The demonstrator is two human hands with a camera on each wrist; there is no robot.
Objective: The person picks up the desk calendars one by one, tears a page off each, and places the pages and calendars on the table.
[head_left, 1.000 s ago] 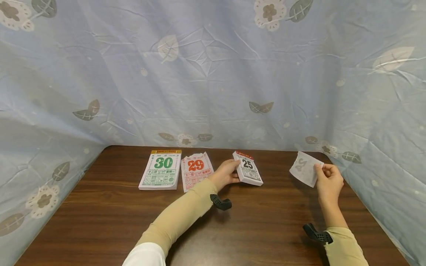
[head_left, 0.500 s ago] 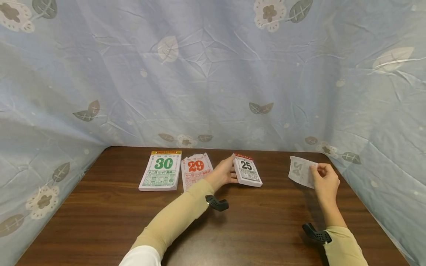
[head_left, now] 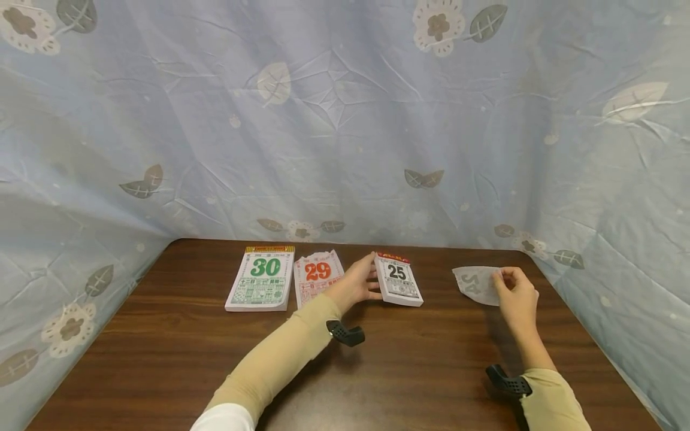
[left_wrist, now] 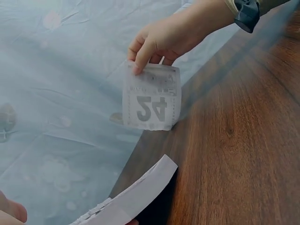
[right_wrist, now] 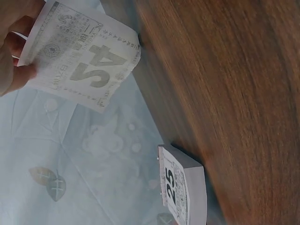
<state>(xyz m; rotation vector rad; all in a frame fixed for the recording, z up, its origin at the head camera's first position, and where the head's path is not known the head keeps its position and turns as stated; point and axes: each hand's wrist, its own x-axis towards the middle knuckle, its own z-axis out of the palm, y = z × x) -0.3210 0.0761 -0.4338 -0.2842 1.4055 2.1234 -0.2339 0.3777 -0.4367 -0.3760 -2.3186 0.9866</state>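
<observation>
My right hand (head_left: 520,302) pinches one edge of a torn calendar page (head_left: 475,285) between thumb and fingers and holds it above the table's right part. The page shows a grey 24, also plain in the left wrist view. My left hand (head_left: 356,284) is at the left side of a small tear-off calendar (head_left: 399,278) that reads 25 under a red header. Its thumb lies by the calendar's upper left corner, the other fingers loosely spread along the left edge. From the left wrist, the calendar (left_wrist: 136,194) is seen edge-on, with the thumb (left_wrist: 14,211) apart from it.
A thicker tear-off calendar (head_left: 261,278) reading a green 30 lies at the back left. Beside it is a loose torn page (head_left: 318,272) with a red 29, partly behind my left forearm. A patterned cloth (head_left: 334,120) hangs round the wooden table (head_left: 420,371).
My right hand has moved left with the 24 page, which has swung flatter. The small calendar has shifted slightly left, and my left thumb has slid off its front to the corner.
</observation>
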